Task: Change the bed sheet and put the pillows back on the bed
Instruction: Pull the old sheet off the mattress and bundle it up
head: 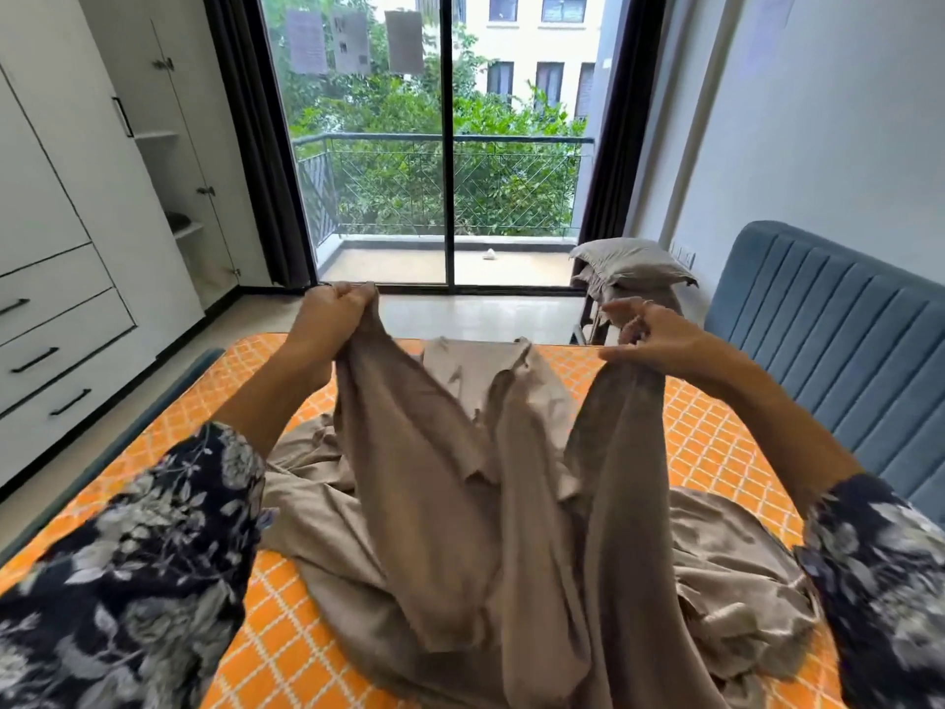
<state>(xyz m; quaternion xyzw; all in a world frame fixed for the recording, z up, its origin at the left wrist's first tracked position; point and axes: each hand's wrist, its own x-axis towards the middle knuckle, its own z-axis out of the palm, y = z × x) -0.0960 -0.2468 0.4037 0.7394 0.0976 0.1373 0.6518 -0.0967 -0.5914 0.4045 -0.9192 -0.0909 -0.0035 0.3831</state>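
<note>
A: Where is the sheet relative to the mattress?

B: The taupe sheet [460, 504] lies bunched on the middle of the orange checked mattress [716, 452], two folds lifted above it.

A: Hand states?

B: The left hand [332, 312] has its fingers curled tight round one raised fold. The right hand [659, 337] pinches the other fold, fingers bent.

A: Pillows?

B: One grey pillow [631, 266] sits on a stand beyond the mattress's far edge, beside the blue headboard [828, 330].

A: Any readable text?

B: Three paper sheets [353, 40] hang on the glass door beyond the mattress; their print is too blurred to read.
</note>
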